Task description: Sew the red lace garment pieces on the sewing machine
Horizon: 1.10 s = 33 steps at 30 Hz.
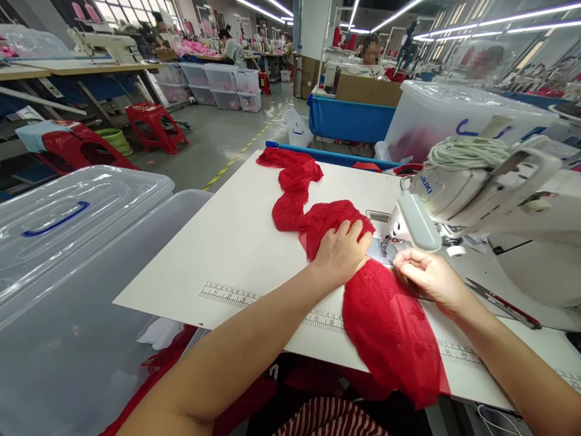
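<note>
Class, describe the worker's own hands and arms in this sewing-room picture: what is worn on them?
The left hand and right hand are ungloved, with no rings visible. The left forearm and right forearm are bare: no sleeve, watch or bracelet shows. Any nail polish is too small to tell.

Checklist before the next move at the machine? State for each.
1. Left hand on red cloth: ok, resting on it.
2. Right hand clear of the sewing machine's needle area: not ok, fingers close beside it.
3. Cloth fully on the tabletop: not ok, near end hangs over the front edge.
4. Red-handled tool off the cloth: ok, lies apart to the right.
5. Needle threaded: cannot tell, too small.
</note>
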Available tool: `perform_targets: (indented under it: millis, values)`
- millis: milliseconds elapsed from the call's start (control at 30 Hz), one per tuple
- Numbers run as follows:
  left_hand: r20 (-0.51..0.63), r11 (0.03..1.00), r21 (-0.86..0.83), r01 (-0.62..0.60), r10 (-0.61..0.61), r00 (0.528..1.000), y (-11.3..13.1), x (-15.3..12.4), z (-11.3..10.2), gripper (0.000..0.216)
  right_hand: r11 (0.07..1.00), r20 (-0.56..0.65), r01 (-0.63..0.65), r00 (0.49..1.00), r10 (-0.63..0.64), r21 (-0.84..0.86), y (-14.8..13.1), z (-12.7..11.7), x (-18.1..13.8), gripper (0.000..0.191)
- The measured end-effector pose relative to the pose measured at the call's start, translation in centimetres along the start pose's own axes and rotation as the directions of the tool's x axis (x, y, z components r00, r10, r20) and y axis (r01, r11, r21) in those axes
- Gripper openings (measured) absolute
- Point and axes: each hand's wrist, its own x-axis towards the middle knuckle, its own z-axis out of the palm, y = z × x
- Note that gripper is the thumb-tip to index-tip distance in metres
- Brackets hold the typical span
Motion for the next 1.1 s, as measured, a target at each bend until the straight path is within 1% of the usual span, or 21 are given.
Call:
perform_targets:
  millis: [33,67,133,200,267,400,500,600,700,767,833,900,1000,1033,1067,1100]
  values:
    - [-0.026,1.0,0.02,-0.021,0.021,0.999,0.1,0.1,-0.1,0.025,1.0,0.026,-0.008,1.0,0.007,0.022,-0.1,0.0,0.0,0.019]
    - [-0.045,0.998,0.037,-0.045,0.046,0.998,0.2,0.1,-0.2,0.026,0.999,0.046,-0.015,0.999,0.013,0.043,-0.3,0.0,0.0,0.019]
    - [-0.054,0.993,0.045,-0.108,0.11,0.992,0.6,0.3,-0.3,0.036,0.996,0.074,-0.025,0.997,0.019,0.087,-0.6,0.1,0.0,0.019]
    - [-0.041,0.982,0.0,-0.186,0.186,0.982,1.0,0.5,-0.3,0.039,0.991,0.084,-0.031,0.996,0.021,0.13,-0.9,0.0,-0.1,0.019]
    - [-0.028,0.968,-0.062,-0.244,0.242,0.97,1.5,0.7,-0.3,0.035,0.985,0.082,-0.039,0.996,0.025,0.169,-1.0,0.1,-0.2,0.019]
    - [0.003,0.964,-0.102,-0.245,0.247,0.969,2.0,1.2,-0.3,0.026,0.972,0.067,-0.061,0.997,0.047,0.229,-0.4,0.2,-0.3,0.021]
    - [0.015,0.964,-0.079,-0.253,0.255,0.967,2.0,1.6,-0.4,0.028,0.964,0.059,-0.058,0.997,0.044,0.259,0.3,0.4,-0.2,0.021]
    - [0.009,0.952,-0.058,-0.301,0.302,0.953,2.1,2.1,-0.6,0.033,0.961,0.048,-0.015,0.999,0.002,0.275,0.5,0.4,-0.3,0.018]
    - [0.003,0.937,-0.063,-0.344,0.345,0.939,2.2,2.5,-0.9,0.032,0.967,0.036,0.052,0.997,-0.063,0.25,0.2,0.1,-1.1,0.018]
    - [-0.001,0.94,-0.075,-0.333,0.334,0.942,2.3,2.6,-0.9,0.031,0.976,0.013,0.091,0.995,-0.095,0.2,0.2,-0.5,-2.0,0.02]
    - [-0.014,0.954,-0.096,-0.285,0.285,0.958,2.4,2.5,-0.9,0.03,0.985,-0.04,0.121,0.992,-0.117,0.12,0.5,-1.6,-3.0,0.024]
    - [-0.029,0.965,-0.129,-0.227,0.225,0.974,2.5,2.1,-1.0,0.029,0.991,-0.125,0.135,0.983,-0.132,0.012,1.3,-3.5,-3.8,0.025]
    - [-0.045,0.968,-0.187,-0.168,0.162,0.986,2.3,0.7,-1.4,0.028,0.979,-0.268,0.126,0.949,-0.166,-0.159,3.4,-7.2,-4.5,0.022]
    - [-0.048,0.968,-0.199,-0.156,0.149,0.988,2.1,0.0,-1.6,0.028,0.961,-0.303,0.121,0.932,-0.196,-0.25,4.2,-8.4,-4.6,0.021]
    - [-0.052,0.964,-0.221,-0.148,0.14,0.989,2.0,-0.8,-1.9,0.027,0.866,-0.316,0.102,0.905,-0.286,-0.49,5.1,-9.6,-4.7,0.023]
    - [-0.058,0.956,-0.256,-0.143,0.132,0.99,1.8,-1.6,-2.3,0.026,0.823,-0.315,0.084,0.898,-0.307,-0.562,5.9,-10.6,-4.8,0.022]
